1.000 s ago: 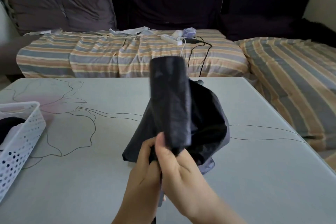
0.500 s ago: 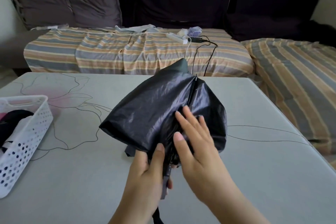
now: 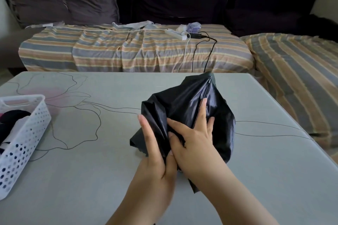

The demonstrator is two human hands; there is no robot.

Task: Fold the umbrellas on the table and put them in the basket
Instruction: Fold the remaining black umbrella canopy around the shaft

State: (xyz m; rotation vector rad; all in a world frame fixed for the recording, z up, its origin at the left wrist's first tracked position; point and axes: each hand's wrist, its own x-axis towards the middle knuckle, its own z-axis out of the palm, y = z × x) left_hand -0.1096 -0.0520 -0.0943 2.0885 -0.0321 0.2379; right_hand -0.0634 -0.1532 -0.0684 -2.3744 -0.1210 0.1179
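A black umbrella (image 3: 184, 107) with loose, crumpled canopy is held above the middle of the grey table (image 3: 82, 170), its tip pointing away from me. My left hand (image 3: 155, 153) grips its lower part, thumb straight up along the fabric folds. My right hand (image 3: 193, 139) lies over the canopy with fingers spread, pressing the fabric against the ribs. The handle is hidden under my hands. A white perforated basket (image 3: 25, 133) stands at the left table edge, holding dark and light items.
Behind the table stretches a sofa with a striped cover (image 3: 139, 51) and dark cushions (image 3: 62, 0). On it lie a white power strip (image 3: 175, 34) with black and white cables. A second striped seat (image 3: 300, 71) runs along the right.
The umbrella has come down from upright and swung right. My right hand has slid up over the canopy and spread flat. The left hand's thumb now lies along the folds.
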